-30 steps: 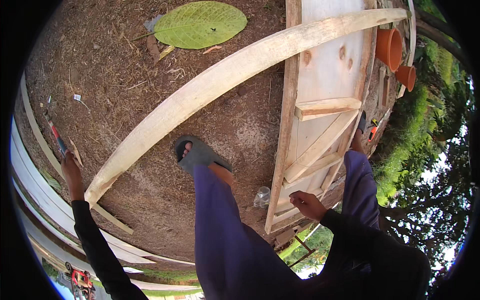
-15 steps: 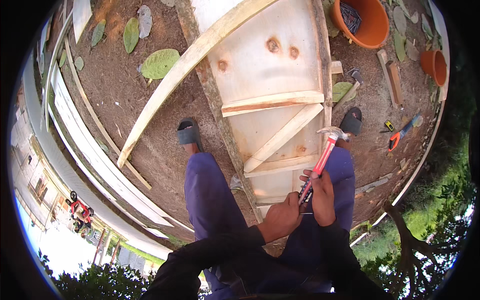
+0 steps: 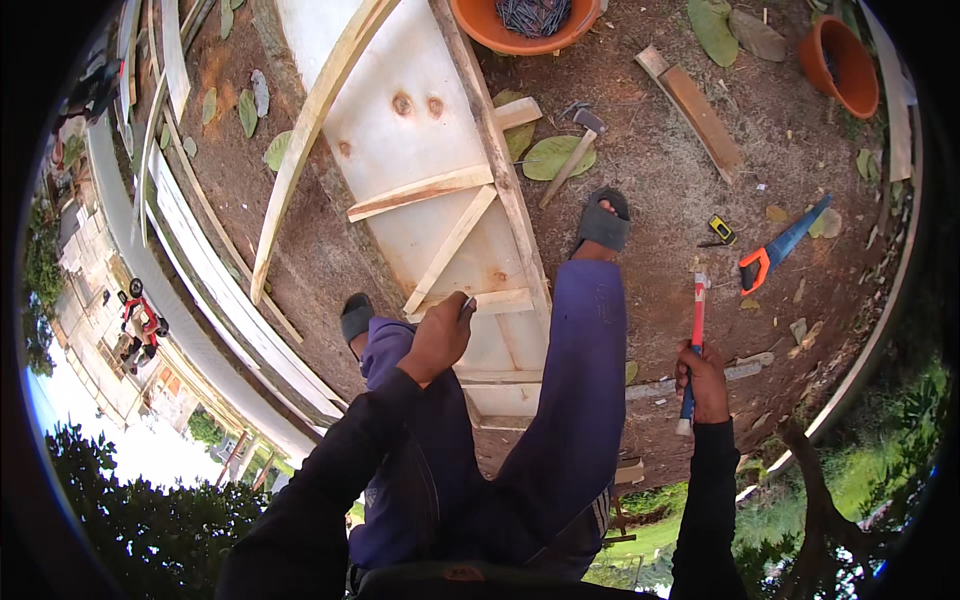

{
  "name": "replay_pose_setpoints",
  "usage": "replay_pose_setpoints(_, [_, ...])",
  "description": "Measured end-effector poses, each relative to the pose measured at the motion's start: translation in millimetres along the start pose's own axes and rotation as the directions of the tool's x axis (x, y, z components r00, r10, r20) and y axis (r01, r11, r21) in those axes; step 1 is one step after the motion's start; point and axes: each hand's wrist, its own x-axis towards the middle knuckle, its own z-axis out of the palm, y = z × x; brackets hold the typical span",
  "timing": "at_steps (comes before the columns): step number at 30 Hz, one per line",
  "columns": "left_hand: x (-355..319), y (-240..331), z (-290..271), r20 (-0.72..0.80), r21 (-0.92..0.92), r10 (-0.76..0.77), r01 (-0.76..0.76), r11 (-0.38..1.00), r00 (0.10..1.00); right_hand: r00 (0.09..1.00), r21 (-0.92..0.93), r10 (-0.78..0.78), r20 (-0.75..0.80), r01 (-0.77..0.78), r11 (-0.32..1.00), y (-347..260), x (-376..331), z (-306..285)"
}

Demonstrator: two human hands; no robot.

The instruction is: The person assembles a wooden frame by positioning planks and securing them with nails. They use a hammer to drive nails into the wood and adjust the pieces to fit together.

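Note:
My right hand is closed round the handle of a hammer, red with a dark blue grip. The hammer is held out to the right, above bare soil, its head pointing away from me. My left hand is pinched on a nail; only a short grey bit shows past the fingers. It hovers over the near part of a pale wooden panel between my legs. Crosswise strips and a slanting strip lie on the panel, and a rough-edged rail runs along its right side.
An orange bucket of nails stands at the far edge. Rightward lie a second hammer, wood offcuts, a yellow tape measure, a handsaw and another orange bucket. A long curved strip crosses the panel's left side.
My hands, together at the hammer before, have parted: the right carried the hammer rightward, the left moved left over the panel. The view has swung right, and my right leg now crosses the panel's near end.

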Motion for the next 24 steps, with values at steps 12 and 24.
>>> replay_pose_setpoints(12, [108, -144, 235, 0.089, 0.230, -0.315, 0.288, 0.930, 0.945, 0.973, -0.281, 0.229, -0.037, -0.230, 0.931, 84, 17, -55])
replay_pose_setpoints(24, [-22, 4, 183, -0.495, -0.321, -0.296, 0.145, 0.936, 0.817, 0.938, -0.930, -0.112, 0.327, 0.341, 0.140, 31, -11, -70])
